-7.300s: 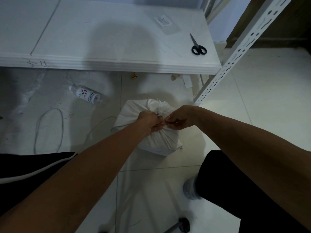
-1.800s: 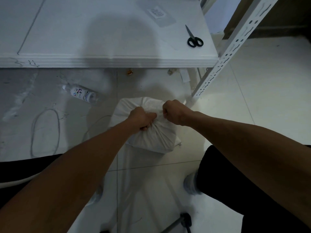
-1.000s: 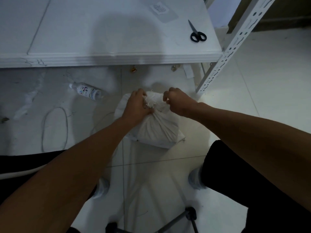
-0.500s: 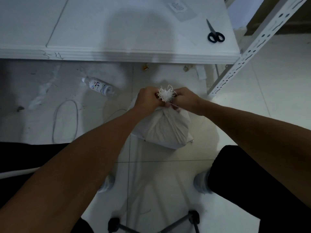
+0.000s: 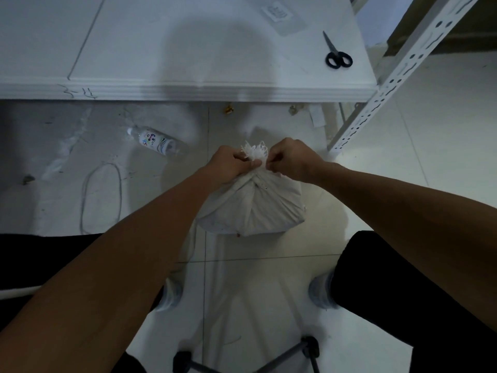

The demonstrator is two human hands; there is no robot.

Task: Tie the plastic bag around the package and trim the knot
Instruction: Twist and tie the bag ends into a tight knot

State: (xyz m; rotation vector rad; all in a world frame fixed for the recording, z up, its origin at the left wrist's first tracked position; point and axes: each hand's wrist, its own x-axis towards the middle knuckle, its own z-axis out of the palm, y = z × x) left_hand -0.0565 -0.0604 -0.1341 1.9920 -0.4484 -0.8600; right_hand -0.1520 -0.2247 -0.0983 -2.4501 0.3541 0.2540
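A white woven plastic bag [image 5: 252, 208] wrapped around a package sits on the tiled floor between my legs. Its gathered top ends in a frayed white tuft [image 5: 255, 152] that sticks up between my hands. My left hand [image 5: 228, 165] is closed around the neck of the bag just below the tuft. My right hand [image 5: 291, 160] pinches the bag's neck from the right side. The knot itself is hidden by my fingers. Black-handled scissors [image 5: 336, 53] lie on the white table [image 5: 188, 87], at its far right.
A small plastic bottle [image 5: 154, 141] lies on the floor to the left of the bag, near a loop of white cable [image 5: 102, 195]. A perforated white metal rack post [image 5: 376, 95] stands at the right. A stool base [image 5: 309, 348] shows at the bottom.
Both hands have drawn together at the bag's top and lifted the gathered neck, so the frayed tuft now stands up between them. The view has shifted slightly.
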